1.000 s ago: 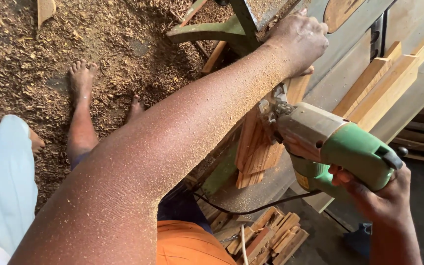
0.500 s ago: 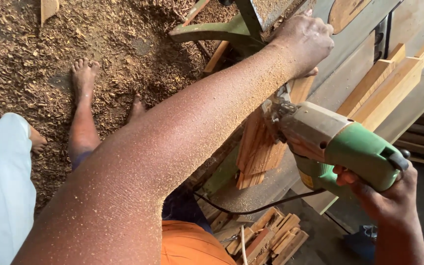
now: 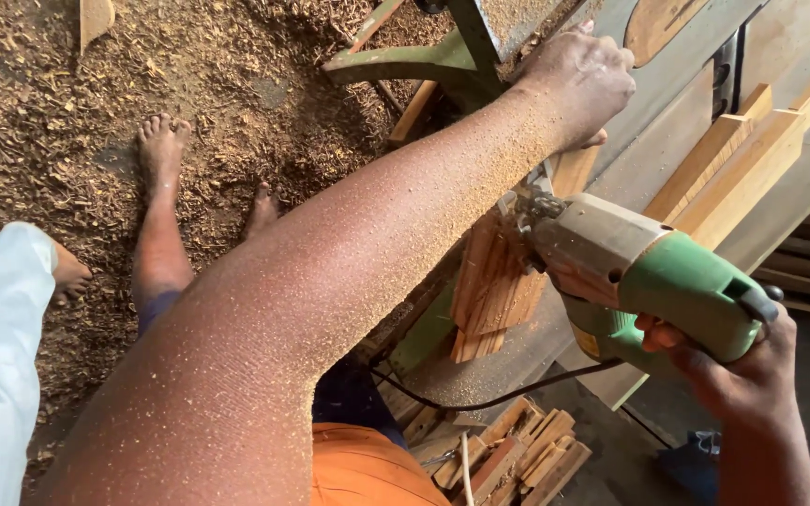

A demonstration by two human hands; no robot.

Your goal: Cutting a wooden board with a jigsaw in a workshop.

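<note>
My left hand (image 3: 581,82) is stretched out over the grey workbench (image 3: 667,122), fingers curled down on a piece of wood (image 3: 574,171) at the bench edge; sawdust coats the whole forearm. My right hand (image 3: 738,370) grips the rear handle of a green and grey power tool (image 3: 644,276). The tool's front end sits against the wood just under my left hand. What the tool's tip is touching is hidden by my left arm.
Light wooden blocks (image 3: 738,164) lie on the bench at right. A stack of reddish wood slats (image 3: 491,286) leans below the bench, with more offcuts (image 3: 517,450) near the floor. A black cable (image 3: 489,398) hangs down. Sawdust covers the floor (image 3: 67,112); another person's bare feet (image 3: 161,150) stand there.
The power tool and my right hand have shifted slightly down and right. My left hand stays on the wood.
</note>
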